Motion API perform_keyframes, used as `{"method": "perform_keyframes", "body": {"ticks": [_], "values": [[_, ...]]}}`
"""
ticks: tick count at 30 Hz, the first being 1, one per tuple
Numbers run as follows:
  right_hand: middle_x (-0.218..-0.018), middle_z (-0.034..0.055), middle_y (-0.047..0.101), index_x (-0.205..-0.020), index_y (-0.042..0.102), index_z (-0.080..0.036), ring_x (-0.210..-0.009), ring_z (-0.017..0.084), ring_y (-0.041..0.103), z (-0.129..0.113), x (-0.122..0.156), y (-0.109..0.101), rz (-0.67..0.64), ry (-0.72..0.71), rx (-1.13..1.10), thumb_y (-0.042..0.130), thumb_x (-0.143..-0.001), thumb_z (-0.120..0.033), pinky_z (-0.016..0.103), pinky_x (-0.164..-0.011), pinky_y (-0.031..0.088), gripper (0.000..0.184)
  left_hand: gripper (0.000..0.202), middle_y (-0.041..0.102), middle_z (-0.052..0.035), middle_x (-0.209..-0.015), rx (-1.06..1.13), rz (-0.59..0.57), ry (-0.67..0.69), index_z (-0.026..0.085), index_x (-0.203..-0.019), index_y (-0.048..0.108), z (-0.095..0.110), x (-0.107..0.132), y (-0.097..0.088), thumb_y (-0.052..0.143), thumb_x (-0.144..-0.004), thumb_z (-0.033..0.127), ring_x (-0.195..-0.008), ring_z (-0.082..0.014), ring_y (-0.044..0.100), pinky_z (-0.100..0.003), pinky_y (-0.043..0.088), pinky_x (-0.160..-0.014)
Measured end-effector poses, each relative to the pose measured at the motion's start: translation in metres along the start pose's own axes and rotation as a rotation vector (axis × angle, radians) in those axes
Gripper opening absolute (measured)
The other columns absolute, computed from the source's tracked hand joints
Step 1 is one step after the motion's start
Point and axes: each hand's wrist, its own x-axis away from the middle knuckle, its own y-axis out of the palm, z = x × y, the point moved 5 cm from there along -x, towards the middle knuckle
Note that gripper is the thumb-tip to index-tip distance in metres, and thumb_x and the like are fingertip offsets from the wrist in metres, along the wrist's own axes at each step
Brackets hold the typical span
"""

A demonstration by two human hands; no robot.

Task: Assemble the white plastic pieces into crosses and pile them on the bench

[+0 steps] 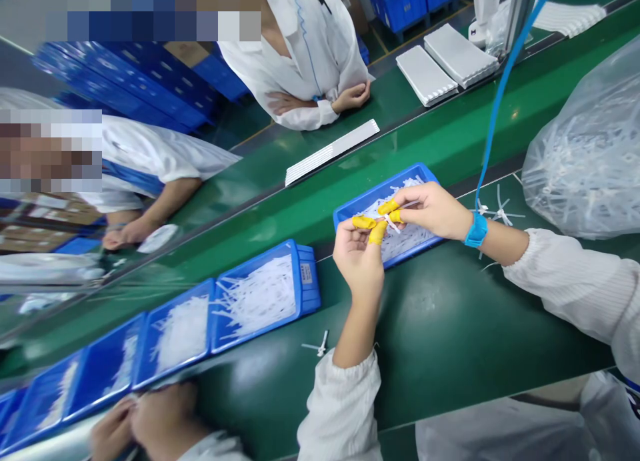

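Strip (393, 225), small and white, is between the two hands just right of the frame's centre, over the bin (360, 202). I read the grip as clamped on it from both sides: thumb and finger of the right hand (437, 211) pinch one part, and those of the left hand (357, 254) seem pressed together on another. I judge it light, springy plastic, likely slick, so the yellow covers (364, 222) should help; I would hold it by the broader part rather than a thin end, which could bend. Fingertips hide much of it, and I cannot make out where each end lies. The hands block part of the bin, the bag (590, 141) runs off the right edge, and another person's hands (163, 414) at lower left are blurred.
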Motion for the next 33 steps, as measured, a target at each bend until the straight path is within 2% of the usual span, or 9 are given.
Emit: {"method": "perform_keyframes", "body": {"ticks": [9, 15, 21, 25, 29, 33], "values": [[-0.078, 0.0008, 0.077, -0.090, 0.080, -0.016, -0.068, 0.013, 0.069, 0.008, 0.001, 0.003, 0.004, 0.052, 0.004, 0.074, -0.079, -0.017, 0.026, -0.070, 0.060, 0.013, 0.035, 0.070, 0.0031, -0.079, 0.056, -0.002, -0.010, 0.019, -0.088, 0.066, -0.003, -0.001, 0.000, 0.097, -0.077, 0.031, -0.070, -0.0114, 0.072, -0.023, 0.060, -0.069], [-0.077, 0.0001, 0.075, -0.093, 0.079, -0.015, -0.066, 0.011, 0.067, 0.003, 0.000, 0.003, -0.008, 0.100, -0.113, 0.081, -0.081, -0.018, 0.024, -0.066, 0.061, 0.013, 0.033, 0.072, 0.0012, -0.086, 0.043, -0.040, -0.037, 0.019, -0.094, 0.067, -0.006, -0.003, -0.001, 0.094, -0.081, 0.033, -0.074, -0.0128, 0.074, -0.025, 0.063, -0.073], [-0.074, 0.0010, 0.076, -0.092, 0.076, -0.014, -0.064, 0.011, 0.070, 0.005, -0.001, -0.001, 0.040, 0.187, -0.143, 0.083, -0.082, -0.014, 0.023, -0.066, 0.063, 0.012, 0.033, 0.074, -0.0030, -0.103, -0.048, -0.065, 0.100, 0.022, -0.103, 0.068, 0.005, -0.003, 0.002, 0.092, -0.085, 0.033, -0.097, -0.0169, 0.076, -0.031, 0.064, -0.090], [-0.075, 0.0018, 0.078, -0.088, 0.075, -0.014, -0.064, 0.010, 0.072, 0.005, 0.000, -0.001, 0.040, 0.218, -0.147, 0.082, -0.085, -0.015, 0.021, -0.065, 0.064, 0.007, 0.029, 0.074, -0.0037, -0.103, -0.087, -0.090, 0.122, 0.021, -0.105, 0.068, 0.008, 0.000, 0.004, 0.089, -0.089, 0.034, -0.099, -0.0178, 0.076, -0.032, 0.063, -0.092], [-0.077, 0.0033, 0.079, -0.084, 0.073, -0.014, -0.063, 0.010, 0.072, 0.004, 0.001, 0.000, 0.031, 0.227, -0.107, 0.080, -0.090, -0.018, 0.019, -0.063, 0.062, 0.010, 0.024, 0.073, -0.0033, -0.101, -0.101, -0.062, 0.157, 0.021, -0.104, 0.068, 0.011, 0.001, 0.003, 0.085, -0.092, 0.033, -0.096, -0.0163, 0.074, -0.030, 0.062, -0.090], [-0.077, 0.0020, 0.077, -0.089, 0.073, -0.015, -0.067, 0.011, 0.073, 0.003, 0.000, 0.000, 0.039, 0.205, -0.084, 0.080, -0.090, -0.020, 0.020, -0.063, 0.062, 0.009, 0.028, 0.070, -0.0028, -0.099, -0.098, -0.042, 0.157, 0.022, -0.103, 0.065, 0.011, 0.001, 0.004, 0.086, -0.091, 0.037, -0.095, -0.0163, 0.072, -0.030, 0.061, -0.088]]}}
